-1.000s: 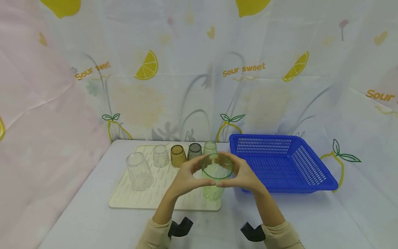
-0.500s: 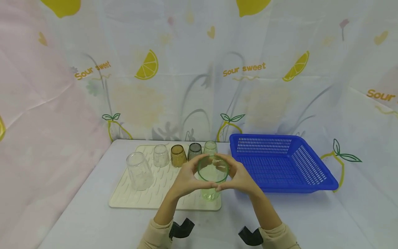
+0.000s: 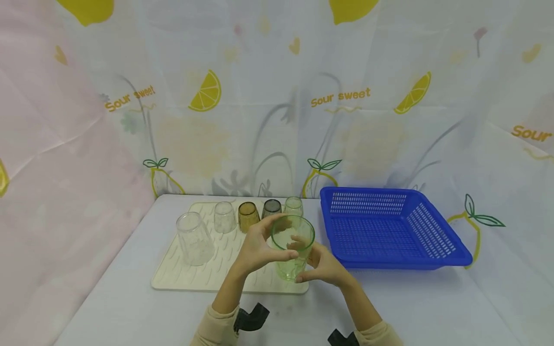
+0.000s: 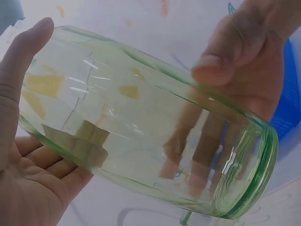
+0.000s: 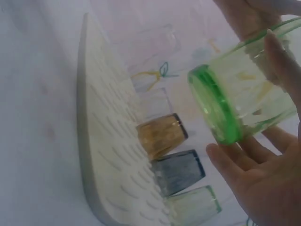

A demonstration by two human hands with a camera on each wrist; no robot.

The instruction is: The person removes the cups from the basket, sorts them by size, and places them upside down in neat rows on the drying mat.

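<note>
A tall light-green drinking glass (image 3: 289, 266) is held above the right part of an off-white ridged drying mat (image 3: 229, 274), rim up. Near the rim, my left hand (image 3: 257, 249) grips it, thumb on the near side and fingers behind. Lower down, my right hand (image 3: 327, 267) holds the right side near the base, its thumb in front and fingers beneath and behind. In the left wrist view the glass (image 4: 141, 113) spans both hands, its thick base (image 4: 263, 165) on the right hand's side. The right wrist view shows the base (image 5: 214, 103) off the mat.
Along the mat's back stand a small clear glass (image 3: 224, 220), an amber glass (image 3: 248, 218), a grey glass (image 3: 271, 207) and a small green glass (image 3: 294, 205). A larger clear glass (image 3: 195, 242) stands on the left. The blue basket (image 3: 389, 264) sits at the right.
My right hand has slid down from the rim to the lower side of the glass. The glass has shifted slightly left, while my left hand keeps its hold near the rim.
</note>
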